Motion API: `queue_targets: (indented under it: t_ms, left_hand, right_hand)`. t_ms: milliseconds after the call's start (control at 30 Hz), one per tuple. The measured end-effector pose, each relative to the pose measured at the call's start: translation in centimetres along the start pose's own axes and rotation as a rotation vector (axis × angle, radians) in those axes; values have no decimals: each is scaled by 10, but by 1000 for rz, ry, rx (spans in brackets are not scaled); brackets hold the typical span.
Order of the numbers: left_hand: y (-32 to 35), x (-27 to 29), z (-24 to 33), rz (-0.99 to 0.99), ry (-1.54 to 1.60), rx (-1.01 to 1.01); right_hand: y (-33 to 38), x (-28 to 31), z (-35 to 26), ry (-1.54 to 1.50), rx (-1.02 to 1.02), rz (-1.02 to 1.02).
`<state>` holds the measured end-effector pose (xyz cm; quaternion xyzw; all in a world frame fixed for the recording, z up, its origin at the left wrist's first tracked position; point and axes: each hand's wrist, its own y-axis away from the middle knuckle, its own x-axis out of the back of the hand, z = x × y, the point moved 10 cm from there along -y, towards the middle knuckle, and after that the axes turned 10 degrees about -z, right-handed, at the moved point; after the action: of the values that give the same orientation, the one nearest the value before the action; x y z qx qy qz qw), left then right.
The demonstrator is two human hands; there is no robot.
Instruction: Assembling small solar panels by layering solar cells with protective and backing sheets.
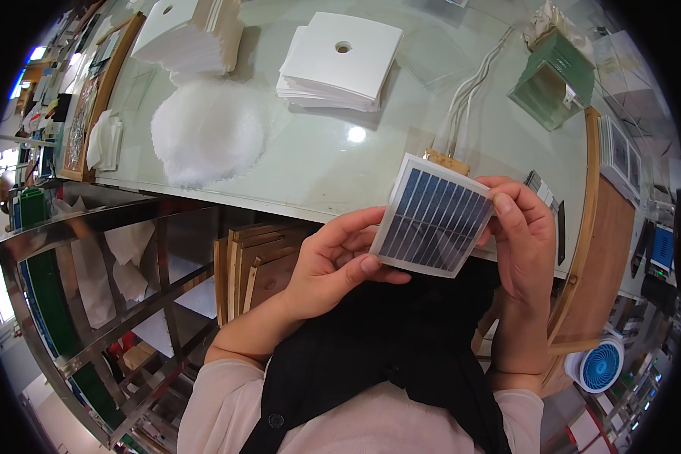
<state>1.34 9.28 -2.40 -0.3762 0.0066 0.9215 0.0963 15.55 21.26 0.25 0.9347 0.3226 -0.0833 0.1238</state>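
Note:
Between my two hands I hold a small solar panel (434, 219), dark blue cells with thin light lines inside a white border. It is tilted, its cell side facing up toward me, above the table's front edge. My left hand (339, 261) grips the lower left edge, thumb on the front and fingers behind. My right hand (520, 227) pinches the upper right corner between thumb and fingers. Just beyond the panel's top edge lies a tan, rough-looking block (448, 161), partly hidden by the panel, with pale cables (465, 94) running away from it.
A stack of white square plates with a hole (348, 57) stands at the back middle. Left of it are a taller white stack (193, 34) and a round white fluffy pad (208, 130). A green box (554, 83) sits back right; a blue-and-white fan (599, 365) is low right.

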Motion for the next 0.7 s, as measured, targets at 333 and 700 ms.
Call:
queue_targets:
  t_ms: [333,700]
  left_hand:
    - [1,3,2,11,-21,-25]
    - [4,11,-3,81,-20,22]
  right_hand:
    - [2,0,6,-36,-46,-17]
    - [0,-2,12,-112,-39,5]
